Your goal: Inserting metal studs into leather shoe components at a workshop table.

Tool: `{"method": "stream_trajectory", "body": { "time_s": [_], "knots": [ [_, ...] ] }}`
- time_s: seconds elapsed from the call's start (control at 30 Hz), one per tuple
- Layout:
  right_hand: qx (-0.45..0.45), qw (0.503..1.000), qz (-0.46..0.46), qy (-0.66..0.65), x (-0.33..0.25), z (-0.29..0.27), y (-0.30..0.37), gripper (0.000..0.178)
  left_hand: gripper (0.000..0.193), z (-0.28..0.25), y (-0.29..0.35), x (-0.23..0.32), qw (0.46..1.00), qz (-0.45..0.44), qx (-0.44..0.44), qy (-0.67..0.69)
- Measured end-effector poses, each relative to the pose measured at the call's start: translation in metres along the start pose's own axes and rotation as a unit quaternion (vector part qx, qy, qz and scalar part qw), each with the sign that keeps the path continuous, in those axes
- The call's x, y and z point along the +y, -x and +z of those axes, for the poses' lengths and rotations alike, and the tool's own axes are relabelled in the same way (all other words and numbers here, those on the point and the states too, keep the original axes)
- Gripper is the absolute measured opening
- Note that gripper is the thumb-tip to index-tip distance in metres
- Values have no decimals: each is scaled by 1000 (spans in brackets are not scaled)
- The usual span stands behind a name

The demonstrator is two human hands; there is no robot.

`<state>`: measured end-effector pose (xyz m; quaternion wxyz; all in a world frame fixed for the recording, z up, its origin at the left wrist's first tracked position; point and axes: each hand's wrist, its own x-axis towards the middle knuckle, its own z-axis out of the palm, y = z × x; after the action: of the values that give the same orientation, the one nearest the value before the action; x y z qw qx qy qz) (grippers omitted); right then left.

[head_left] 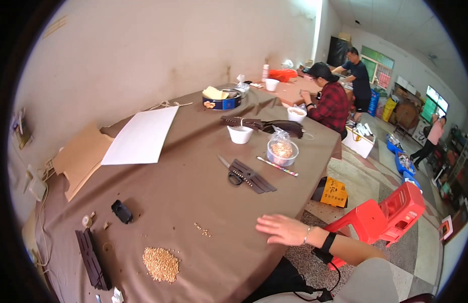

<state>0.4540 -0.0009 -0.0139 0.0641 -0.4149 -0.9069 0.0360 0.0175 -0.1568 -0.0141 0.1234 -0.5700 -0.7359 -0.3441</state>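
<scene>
My right hand (280, 230) reaches in from the right, fingers apart and flat, over or on the near right edge of the brown-covered table (193, 192); whether it touches the cloth I cannot tell. It holds nothing, and a bracelet and a black band circle the wrist. My left hand is out of view. To the left of the hand lie a few loose golden beads (203, 231) and a larger heap of golden beads (161, 264). Beyond it, dark slotted strips (251, 177) with golden dots partly cover black-handled scissors (235, 179). More dark strips (92, 260) lie at the left.
A round tub (289, 158) with bagged beads, a striped stick (277, 166), a white bowl (239, 135) and a blue tin (221, 103) stand farther back. White board (141, 136) and cardboard (82, 159) lie left. Red stools (365, 219) stand right; several people work beyond.
</scene>
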Motion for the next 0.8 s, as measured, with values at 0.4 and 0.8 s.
{"method": "stream_trajectory", "body": {
  "time_s": [0.4, 0.8],
  "knots": [
    [172, 914, 359, 80, 145, -95, 139, 47, 14, -2, -1, -1, 1000, -23, -20, -4],
    [186, 829, 519, 91, 182, -133, 215, 45, 23, -3, 8, -6, 997, 15, -20, -79]
  ]
}}
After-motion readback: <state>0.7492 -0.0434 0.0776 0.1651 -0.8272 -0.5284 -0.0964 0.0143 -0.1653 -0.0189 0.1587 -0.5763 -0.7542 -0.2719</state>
